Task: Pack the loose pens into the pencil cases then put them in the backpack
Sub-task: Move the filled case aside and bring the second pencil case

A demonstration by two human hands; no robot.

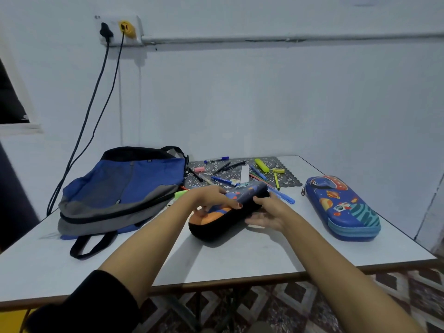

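Both forearms reach out from the camera over the near edge of the white table (240,260) to a dark pencil case (225,223) lying at the table's middle. Her left hand (213,199) lies across the case's upper face, fingers curled over its printed top. Beside it, the right hand (270,212) is spread, palm against the case's right flank, thumb on top; together they hold the case, tipped onto its side. Whether its zip is open cannot be told.

Just behind the case, loose pens (225,180) lie scattered on a patterned mat (288,179), with a yellow highlighter (262,165), a pink eraser (199,169) and a blue pen (283,197) touching the case's far end. Left of the case, a blue and grey backpack (120,188) lies flat. Right of the case, well apart, sits a second blue pencil case (341,207), zipped closed.
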